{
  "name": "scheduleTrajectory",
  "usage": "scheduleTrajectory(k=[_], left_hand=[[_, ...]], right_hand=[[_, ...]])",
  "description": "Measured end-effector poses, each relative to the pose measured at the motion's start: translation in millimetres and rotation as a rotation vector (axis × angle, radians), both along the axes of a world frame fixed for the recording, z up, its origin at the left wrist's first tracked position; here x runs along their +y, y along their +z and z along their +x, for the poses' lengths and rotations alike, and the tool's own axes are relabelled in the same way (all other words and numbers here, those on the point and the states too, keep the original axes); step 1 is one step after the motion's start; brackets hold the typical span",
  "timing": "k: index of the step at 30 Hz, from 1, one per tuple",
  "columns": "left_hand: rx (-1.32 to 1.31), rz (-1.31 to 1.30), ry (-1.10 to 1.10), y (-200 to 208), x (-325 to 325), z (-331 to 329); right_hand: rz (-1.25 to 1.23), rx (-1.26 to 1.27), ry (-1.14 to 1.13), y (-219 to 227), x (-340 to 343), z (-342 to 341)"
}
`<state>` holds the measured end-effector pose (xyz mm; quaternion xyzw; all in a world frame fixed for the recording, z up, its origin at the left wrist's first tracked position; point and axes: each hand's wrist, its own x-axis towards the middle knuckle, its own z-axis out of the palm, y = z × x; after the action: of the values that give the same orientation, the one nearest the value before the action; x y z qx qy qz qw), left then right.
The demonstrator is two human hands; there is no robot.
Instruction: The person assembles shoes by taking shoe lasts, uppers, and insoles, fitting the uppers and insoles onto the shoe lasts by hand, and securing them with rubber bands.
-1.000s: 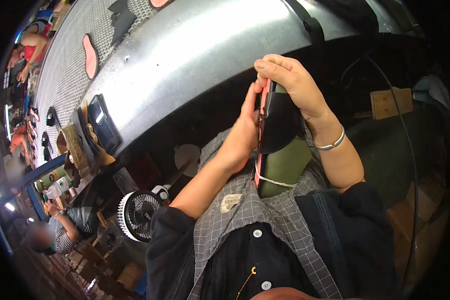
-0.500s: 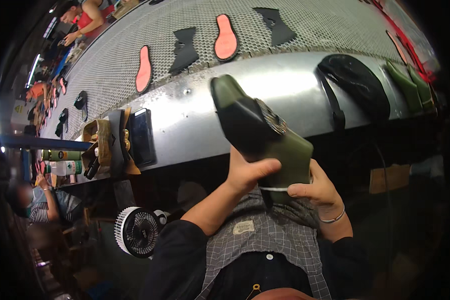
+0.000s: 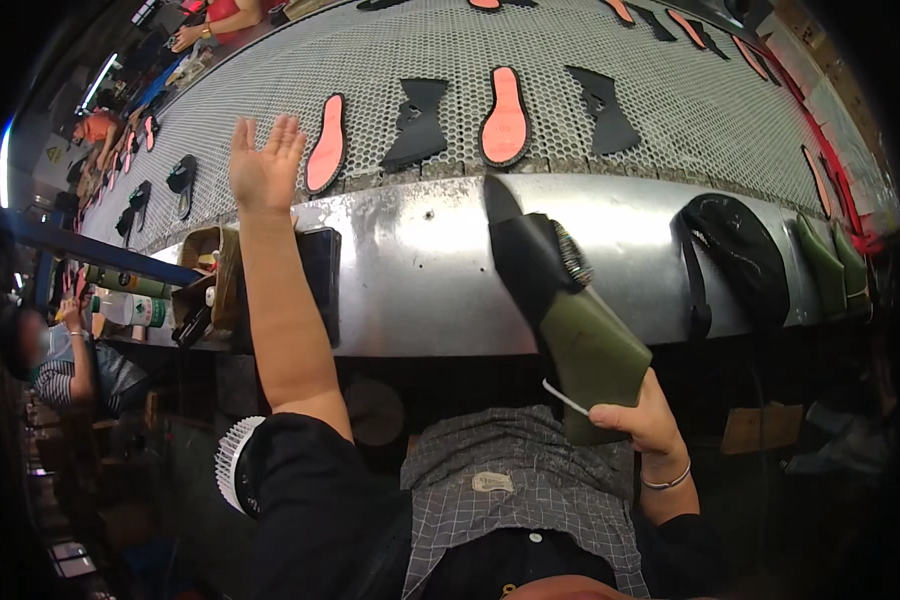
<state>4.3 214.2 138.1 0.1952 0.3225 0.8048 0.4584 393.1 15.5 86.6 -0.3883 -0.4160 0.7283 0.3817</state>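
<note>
My right hand point(image 3: 645, 418) grips the heel end of a green shoe last point(image 3: 600, 350), held tilted with its toe over the metal ledge. A black shoe upper point(image 3: 526, 262) wraps the front of the last and bears a glittering ornament point(image 3: 574, 262). A thin white strip point(image 3: 564, 397) sticks out by the thumb. My left hand point(image 3: 265, 175) reaches forward over the mesh belt, empty, with fingers stretched out. Beside those fingers lies a pink insole with a dark rim point(image 3: 326, 145). Just right of it rests a black cut upper piece point(image 3: 416, 122).
Another pink insole point(image 3: 505, 115) and black upper piece point(image 3: 604, 110) lie on the mesh belt point(image 3: 450, 50). On the metal ledge point(image 3: 430, 300) are a black bag point(image 3: 735, 255), more green lasts point(image 3: 820, 255), a phone point(image 3: 320, 285) and a box point(image 3: 210, 265). A fan point(image 3: 238, 465) stands by my left arm.
My left hand has let go of the last and stretched forward left over the belt. The right hand still holds the last. My view has shifted, showing more of the belt.
</note>
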Motion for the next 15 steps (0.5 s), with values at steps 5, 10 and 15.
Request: scheduleTrajectory(k=[5,10,15], left_hand=[[1.114,-0.263,-0.578,-58.3,-54.5,94.4],[0.217,0.036,-0.548,-55.8,-66.2,122.7],[0.153,0.009,0.131,-15.9,40.8,-62.6]], right_hand=[[0.044,-0.019,-0.05,10.5,31.3,-21.6],[0.15,-0.012,0.14,7.0,32.6,-54.5],[0.058,-0.023,0.199,7.2,19.7,-18.9]])
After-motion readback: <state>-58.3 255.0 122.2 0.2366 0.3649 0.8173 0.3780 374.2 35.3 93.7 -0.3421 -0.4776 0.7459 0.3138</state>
